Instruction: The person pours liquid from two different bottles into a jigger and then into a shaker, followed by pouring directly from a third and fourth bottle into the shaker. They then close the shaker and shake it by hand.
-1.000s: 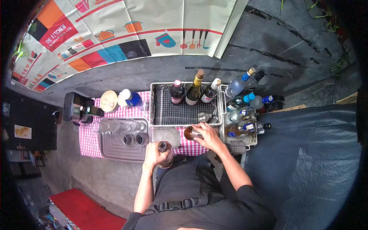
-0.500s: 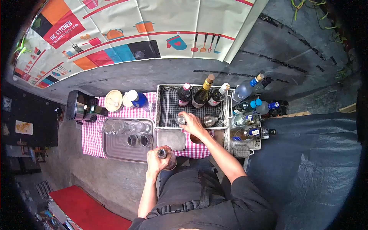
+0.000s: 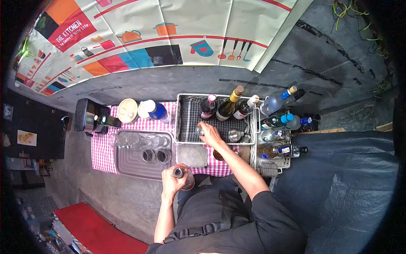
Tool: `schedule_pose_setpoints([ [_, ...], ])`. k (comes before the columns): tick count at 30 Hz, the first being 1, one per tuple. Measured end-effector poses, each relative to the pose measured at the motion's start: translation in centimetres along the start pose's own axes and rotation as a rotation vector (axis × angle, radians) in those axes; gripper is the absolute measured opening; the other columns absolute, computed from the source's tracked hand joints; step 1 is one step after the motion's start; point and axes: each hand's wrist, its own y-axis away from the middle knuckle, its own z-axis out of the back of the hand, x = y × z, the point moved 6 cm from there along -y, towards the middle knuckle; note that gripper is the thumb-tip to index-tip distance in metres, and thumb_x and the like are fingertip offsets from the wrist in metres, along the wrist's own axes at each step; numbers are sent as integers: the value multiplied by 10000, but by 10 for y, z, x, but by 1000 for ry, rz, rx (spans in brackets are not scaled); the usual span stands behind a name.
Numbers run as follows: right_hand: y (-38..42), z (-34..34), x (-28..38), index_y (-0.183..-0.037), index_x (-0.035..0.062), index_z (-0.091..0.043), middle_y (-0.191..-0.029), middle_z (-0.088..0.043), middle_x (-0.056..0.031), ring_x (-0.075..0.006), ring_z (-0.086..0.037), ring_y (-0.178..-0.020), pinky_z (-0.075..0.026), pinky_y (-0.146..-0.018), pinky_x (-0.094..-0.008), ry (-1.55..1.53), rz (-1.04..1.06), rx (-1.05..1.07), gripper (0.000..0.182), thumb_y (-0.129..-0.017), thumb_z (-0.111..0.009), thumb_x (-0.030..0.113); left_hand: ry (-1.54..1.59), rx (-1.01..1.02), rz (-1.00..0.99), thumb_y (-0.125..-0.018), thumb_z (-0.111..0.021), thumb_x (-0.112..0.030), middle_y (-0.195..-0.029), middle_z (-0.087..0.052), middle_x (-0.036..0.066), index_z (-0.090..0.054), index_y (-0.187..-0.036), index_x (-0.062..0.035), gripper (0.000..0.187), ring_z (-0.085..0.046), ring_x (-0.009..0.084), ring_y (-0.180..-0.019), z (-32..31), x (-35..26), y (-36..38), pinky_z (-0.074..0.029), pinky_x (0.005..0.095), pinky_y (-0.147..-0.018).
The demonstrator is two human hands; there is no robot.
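My left hand [image 3: 172, 181] is closed around the neck of a bottle [image 3: 188, 182], close to my body at the near edge of the table. My right hand [image 3: 209, 134] reaches over the basket's near side, its fingers closed on a small clear glass item [image 3: 199, 131]. The white-rimmed basket [image 3: 215, 144] is lined with dark checked cloth. Right of my right hand, a rounded metallic or glass item [image 3: 235, 135] lies in it. Behind stand a red-capped bottle [image 3: 208, 106], a yellow-necked bottle [image 3: 229, 106] and a white-capped bottle [image 3: 245, 108].
On the left, a grey tray [image 3: 139, 172] carries clear glasses and two dark ones. Behind it are a wooden-lidded jar [image 3: 127, 111], a blue container [image 3: 157, 111] and a black appliance [image 3: 86, 116]. More bottles crowd a right-hand basket [image 3: 283, 162]. A grey cloth [image 3: 192, 155] lies between.
The view has shifted slightly, moving the table and basket a little to the right in the picture. Both hands keep their grips, and my right hand sits slightly lower relative to the basket.
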Motion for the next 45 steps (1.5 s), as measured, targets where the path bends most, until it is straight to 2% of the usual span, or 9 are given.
schedule_pose_setpoints([
  [5, 5, 6, 25, -1183, 71, -519, -1075, -672, -182, -409, -672, -979, -561, -817, -468, -42, 33, 1, 540, -714, -778, 2, 13, -34, -7, -758, -728, -109, -782, -731, 144, -760, -830, -57, 95, -745, 271, -726, 0, 6, -2, -560, 347, -671],
  [9, 30, 12, 81, -1219, 40, -479, -1096, -643, -173, -322, -698, -900, -629, -799, -405, -10, 157, 94, 570, -743, -790, -11, -18, -46, -10, -757, -728, -102, -804, -740, 140, -762, -838, -54, 100, -747, 273, -732, 7, 5, 1, -564, 342, -683],
  [14, 83, -34, 82, -1280, 23, -509, -1098, -616, -227, -446, -655, -963, -572, -808, -492, -36, 123, 123, 600, -720, -708, -56, 16, -72, 28, -759, -726, -97, -869, -761, 125, -759, -845, -40, 108, -753, 277, -764, 19, 12, 8, -573, 336, -720],
  [25, 84, -62, 72, -1236, 1, -500, -1141, -577, -233, -476, -627, -975, -543, -792, -522, 18, -25, 11, 530, -759, -729, 2, 15, -83, 66, -757, -730, -94, -859, -762, 120, -754, -838, -35, 103, -754, 256, -762, 39, 21, 23, -576, 330, -720],
  [30, 57, -4, 109, -1250, -12, -550, -1116, -621, -175, -287, -682, -927, -619, -756, -380, 36, -15, -187, 505, -812, -778, 94, 38, -72, 39, -752, -734, -85, -854, -763, 113, -750, -829, -38, 91, -754, 245, -757, 46, 21, 25, -577, 326, -706],
  [33, 30, 15, 78, -1289, -1, -505, -1159, -597, -187, -311, -661, -991, -608, -863, -407, 96, -88, -185, 566, -800, -784, 55, 58, -61, 37, -748, -734, -79, -856, -763, 110, -744, -819, -36, 84, -755, 244, -765, 48, 24, 25, -578, 326, -703],
  [35, 19, 20, 57, -1214, 13, -555, -1078, -610, -176, -370, -659, -965, -571, -821, -436, 168, -44, -254, 520, -750, -789, 33, 35, -28, 47, -744, -734, -77, -859, -763, 113, -742, -819, -28, 90, -756, 246, -773, 49, 25, 23, -579, 327, -710],
  [40, 7, -1, 10, -1246, 22, -520, -1178, -577, -226, -442, -645, -999, -550, -836, -511, 235, -168, -105, 621, -699, -814, 49, 29, -15, -8, -741, -730, -75, -858, -761, 122, -742, -824, -17, 102, -757, 251, -779, 48, 24, 16, -580, 328, -725],
  [45, 17, 2, 9, -1210, 8, -573, -1176, -594, -212, -408, -636, -1055, -536, -887, -490, 224, -204, -95, 621, -720, -876, 239, 41, 19, -9, -747, -715, -69, -859, -758, 140, -747, -821, -12, 99, -757, 266, -789, 43, 13, 6, -580, 336, -743],
])
